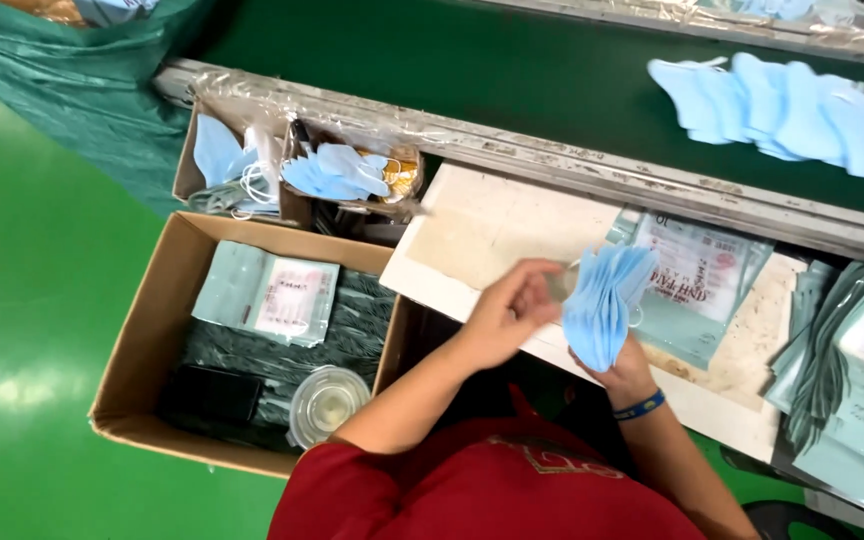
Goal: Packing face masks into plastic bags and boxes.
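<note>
Step in hand, by the look of it: squaring up a fanned stack of pale blue pleated face masks (602,305) above the cream worktop board (482,235). Right hand (620,372), blue wristband, grips the stack from below, fingers closed round its lower end. Left hand (512,310) is half curled, fingertips at the stack's left edge, forearm angled up from the red shirt. Printed flat pouch (697,270) lies just behind the stack. Next move probably calls for keeping the mask edges aligned.
</note>
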